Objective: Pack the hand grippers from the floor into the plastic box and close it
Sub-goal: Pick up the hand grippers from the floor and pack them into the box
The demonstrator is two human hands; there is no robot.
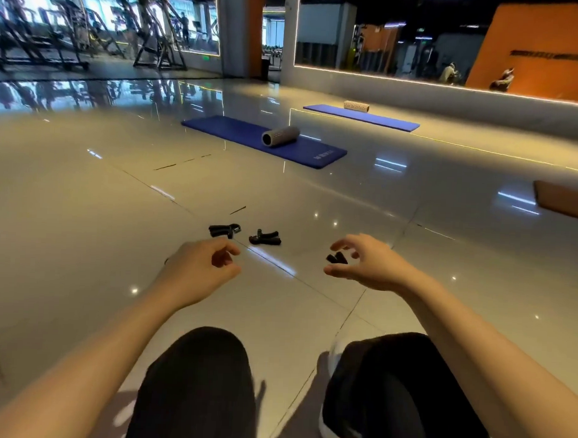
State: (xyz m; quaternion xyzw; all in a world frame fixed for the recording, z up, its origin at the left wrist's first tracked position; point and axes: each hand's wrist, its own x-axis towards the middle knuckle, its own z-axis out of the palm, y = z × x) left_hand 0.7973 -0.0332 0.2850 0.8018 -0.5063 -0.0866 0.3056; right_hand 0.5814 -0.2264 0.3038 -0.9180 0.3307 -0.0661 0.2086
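Two knees in black trousers (197, 379) fill the foreground, a white shoe (337, 351) showing beside the right one, as a person crouches over a glossy pale tiled floor (84, 211) in a gym. Both bare forearms reach forward. The left hand (199, 268) hovers above the tiles with its fingers loosely curled, its grip empty. The right hand (366, 262) is spread in an open claw, thumb and fingers apart, poised just over a small black hand gripper (337, 258) lying on the floor; whether the fingertips touch it cannot be told. Just beyond the hands, two more black hand grippers rest on the tiles near each other but apart: one with padded handles pointing left (223, 230), the other splayed open to its right (264, 238). Farther back, a dark blue exercise mat (238, 132) lies flat with a grey foam roller (280, 136) on top of it. A second blue mat (376, 118) sits well behind, near a low lit ledge, carrying a pale foam roller (356, 106). A brown flat board (563, 199) juts in at the right edge. Black weight machines (41, 36) stand at the far left, and an orange wall (542, 47) closes the far right.
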